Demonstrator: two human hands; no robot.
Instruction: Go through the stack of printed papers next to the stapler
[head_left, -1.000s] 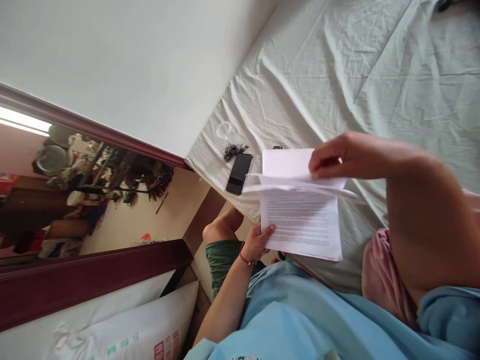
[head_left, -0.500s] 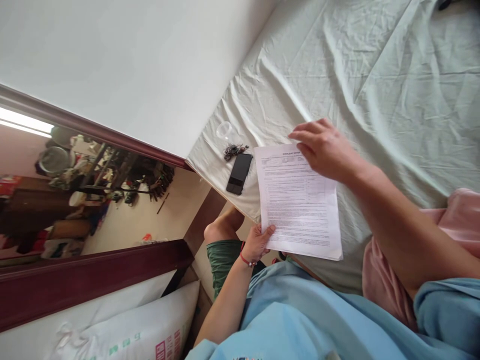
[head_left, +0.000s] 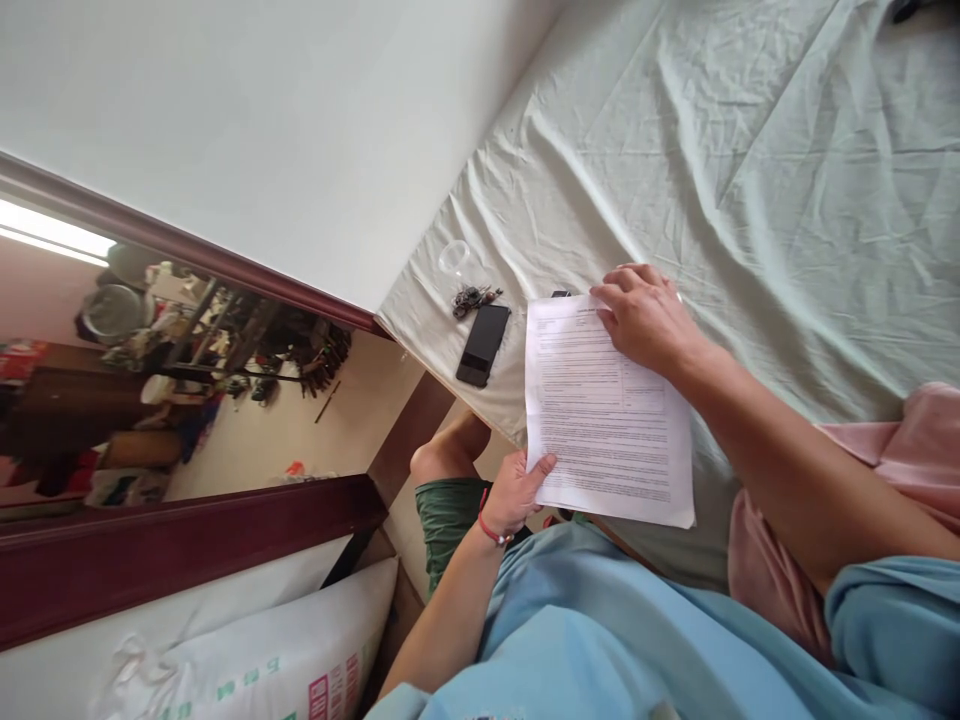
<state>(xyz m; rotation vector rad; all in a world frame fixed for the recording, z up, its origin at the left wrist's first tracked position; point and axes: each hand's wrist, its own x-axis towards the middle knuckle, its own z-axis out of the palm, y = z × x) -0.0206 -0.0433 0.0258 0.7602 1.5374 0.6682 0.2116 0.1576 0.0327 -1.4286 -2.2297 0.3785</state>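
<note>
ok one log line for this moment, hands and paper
left hand: grips printed sheet at bottom-left corner | right hand: flat on sheet top | sheet: on bed sheet | black phone: beside sheet

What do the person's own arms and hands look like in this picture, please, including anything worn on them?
Both forearms are bare. The left hand has a thin red cord bracelet around its wrist. The right hand shows no bracelet or watch; whether it bears a ring cannot be told. At the upper arms, light blue short sleeves begin, part of a light blue shirt.
</note>
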